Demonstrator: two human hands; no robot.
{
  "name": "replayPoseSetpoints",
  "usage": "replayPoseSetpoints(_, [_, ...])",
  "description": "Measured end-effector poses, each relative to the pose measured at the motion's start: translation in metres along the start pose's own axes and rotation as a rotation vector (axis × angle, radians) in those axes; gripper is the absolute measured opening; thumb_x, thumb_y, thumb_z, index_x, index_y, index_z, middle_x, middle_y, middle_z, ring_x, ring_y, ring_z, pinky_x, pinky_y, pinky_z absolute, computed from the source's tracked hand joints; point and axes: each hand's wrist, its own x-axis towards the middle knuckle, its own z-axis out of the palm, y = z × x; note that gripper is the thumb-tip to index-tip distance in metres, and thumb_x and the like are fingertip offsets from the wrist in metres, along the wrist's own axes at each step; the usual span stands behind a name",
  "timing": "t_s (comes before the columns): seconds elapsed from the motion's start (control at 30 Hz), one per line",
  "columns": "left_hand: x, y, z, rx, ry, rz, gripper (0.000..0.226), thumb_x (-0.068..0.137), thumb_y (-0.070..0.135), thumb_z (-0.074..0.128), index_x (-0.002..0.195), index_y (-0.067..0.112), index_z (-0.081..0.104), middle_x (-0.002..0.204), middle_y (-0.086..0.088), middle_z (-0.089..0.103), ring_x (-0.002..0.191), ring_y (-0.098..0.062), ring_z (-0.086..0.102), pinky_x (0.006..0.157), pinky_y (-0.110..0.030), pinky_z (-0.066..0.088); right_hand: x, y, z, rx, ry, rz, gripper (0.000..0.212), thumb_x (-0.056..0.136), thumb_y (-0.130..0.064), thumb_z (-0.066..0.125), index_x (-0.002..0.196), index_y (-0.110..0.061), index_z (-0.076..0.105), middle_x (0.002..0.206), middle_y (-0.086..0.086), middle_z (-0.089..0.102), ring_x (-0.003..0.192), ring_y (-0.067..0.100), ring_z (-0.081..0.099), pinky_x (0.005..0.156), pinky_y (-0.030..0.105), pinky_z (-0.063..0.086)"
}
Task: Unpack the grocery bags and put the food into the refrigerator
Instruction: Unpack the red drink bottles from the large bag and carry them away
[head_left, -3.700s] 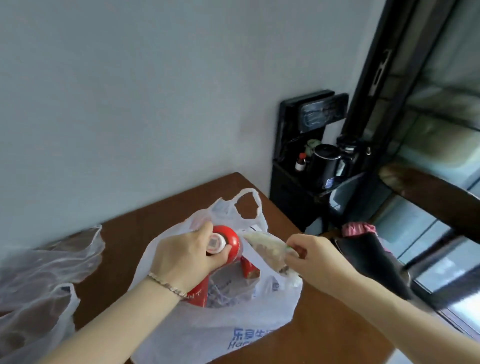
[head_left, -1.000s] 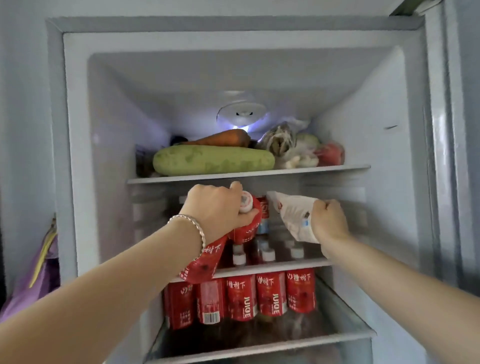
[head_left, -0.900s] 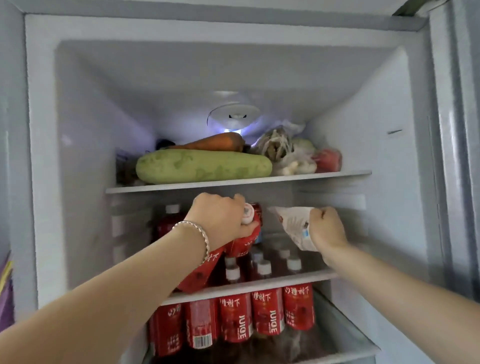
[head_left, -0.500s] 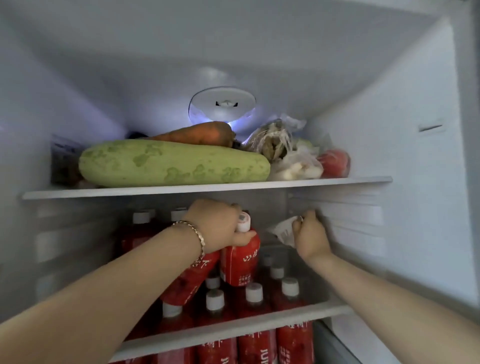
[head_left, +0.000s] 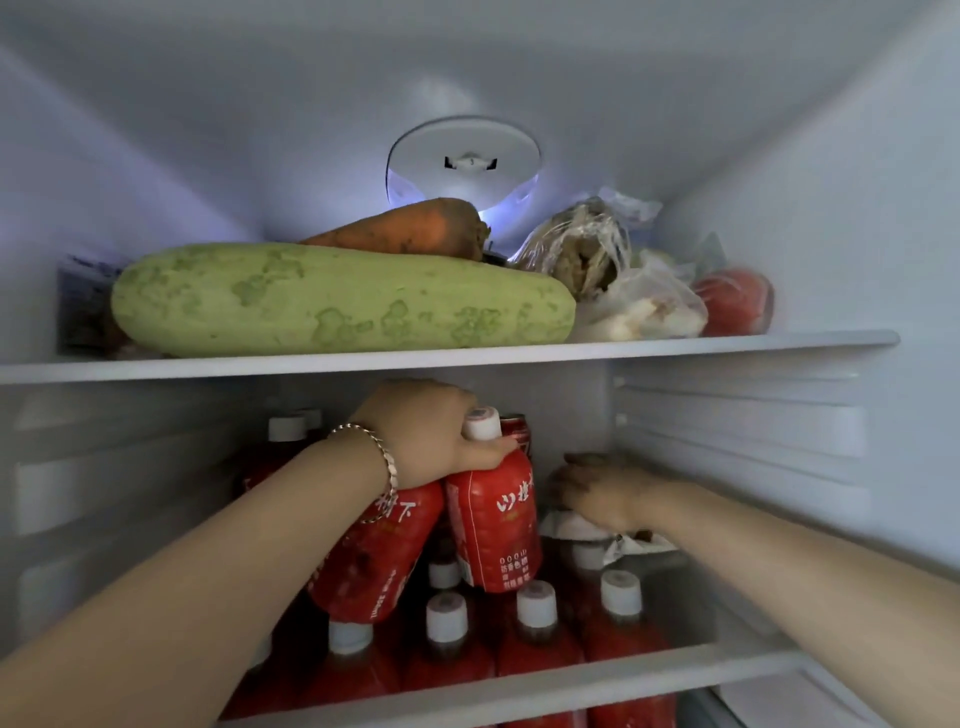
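Both arms reach deep into the refrigerator (head_left: 810, 171), over its middle shelf (head_left: 519, 686). Left hand (head_left: 421, 431), wrist bent down, clutches two red juice bottles (head_left: 493, 525) by their necks, hanging just above the standing rows. Right hand (head_left: 602, 488) lies palm down on the white packet (head_left: 571, 526) atop the caps, fingers apparently stretched flat in the gloom

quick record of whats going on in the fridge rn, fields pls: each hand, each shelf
left hand: grips two red bottles by their necks, one tilted, above the stored ones
right hand: rests on white packet atop bottle caps; grip unclear
top shelf: green squash in front, carrot behind, bagged food to the right
middle shelf: standing red bottles, white caps
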Motion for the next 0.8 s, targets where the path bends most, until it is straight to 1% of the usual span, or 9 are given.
replayPoseSetpoints(0.07, [0.0,-0.001,0.001,-0.013,-0.005,0.003,0.043,0.081,0.068,0.046,0.072,0.025,0.05,0.076,0.008,0.053,0.075,-0.012,0.051,0.064,-0.025,0.031,0.007,0.004,0.018,0.018,-0.19,0.03,0.052,0.102,-0.041,0.022,0.149,-0.019,0.024,0.159,0.005,0.012,0.146,0.025,0.008,0.119,0.039,0.01])
replayPoseSetpoints(0.17, [0.0,-0.003,0.001,-0.029,-0.006,-0.008,0.043,0.081,0.067,0.046,0.071,0.025,0.051,0.077,0.007,0.056,0.076,-0.013,0.052,0.065,-0.025,0.033,0.009,0.004,0.019,-0.067,-0.299,0.021,0.078,0.085,-0.074,0.023,0.151,-0.033,0.013,0.16,-0.005,0.0,0.147,0.023,-0.005,0.119,0.045,0.0])
replayPoseSetpoints(0.23, [0.0,-0.004,0.0,-0.032,-0.005,-0.009,0.046,0.081,0.068,0.046,0.076,0.022,0.056,0.083,0.005,0.061,0.079,-0.013,0.055,0.066,-0.025,0.035,0.007,0.002,0.013,-0.092,-0.354,0.049,0.069,0.092,-0.066,0.019,0.151,-0.033,0.006,0.159,-0.007,-0.002,0.147,0.023,-0.008,0.118,0.043,-0.003])
replayPoseSetpoints(0.37, [-0.006,-0.005,-0.002,-0.036,0.023,-0.005,0.046,0.081,0.067,0.045,0.071,0.023,0.053,0.082,0.005,0.062,0.08,-0.015,0.056,0.068,-0.027,0.039,0.008,-0.001,0.013,0.037,-0.233,0.119,0.057,0.103,-0.043,0.018,0.151,-0.013,0.018,0.159,0.007,0.013,0.146,0.023,0.012,0.116,0.033,0.01])
replayPoseSetpoints(0.5, [-0.011,-0.005,-0.005,-0.064,0.031,-0.033,0.046,0.084,0.063,0.046,0.06,0.024,0.039,0.064,0.009,0.045,0.068,-0.014,0.046,0.059,-0.028,0.03,0.012,0.002,0.004,-0.114,-0.149,0.21,0.04,0.102,-0.021,0.033,0.137,-0.003,0.044,0.143,0.014,0.043,0.132,0.027,0.042,0.105,0.03,0.034])
replayPoseSetpoints(0.6, [-0.011,-0.007,-0.005,-0.058,0.035,-0.046,0.048,0.084,0.064,0.046,0.059,0.024,0.039,0.063,0.008,0.044,0.062,-0.012,0.042,0.052,-0.021,0.027,0.024,0.012,0.013,-0.169,-0.032,0.235,0.042,0.099,-0.026,0.035,0.133,-0.006,0.048,0.142,0.017,0.043,0.132,0.034,0.039,0.108,0.039,0.035])
replayPoseSetpoints(0.7, [-0.011,-0.008,-0.005,-0.064,0.041,-0.043,0.048,0.084,0.063,0.046,0.058,0.024,0.038,0.062,0.008,0.043,0.057,-0.007,0.039,0.051,-0.018,0.026,0.024,0.014,0.002,-0.148,0.081,0.233,0.041,0.098,-0.026,0.037,0.134,-0.012,0.047,0.146,0.021,0.031,0.136,0.039,0.027,0.11,0.04,0.03])
replayPoseSetpoints(0.73, [-0.011,-0.008,-0.005,-0.073,0.04,-0.04,0.048,0.084,0.063,0.046,0.058,0.024,0.038,0.062,0.008,0.044,0.057,-0.006,0.039,0.051,-0.018,0.027,0.022,0.015,-0.009,-0.126,0.128,0.184,0.038,0.096,-0.022,0.041,0.132,-0.013,0.051,0.146,0.02,0.032,0.136,0.038,0.028,0.111,0.039,0.03])
replayPoseSetpoints(0.8, [-0.011,-0.008,-0.005,-0.074,0.032,-0.037,0.047,0.084,0.063,0.046,0.06,0.023,0.042,0.064,0.007,0.048,0.06,-0.009,0.044,0.053,-0.021,0.03,0.017,0.019,-0.037,-0.066,0.144,0.041,0.031,0.094,-0.019,0.048,0.122,-0.012,0.062,0.136,0.011,0.051,0.125,0.027,0.047,0.105,0.031,0.039])
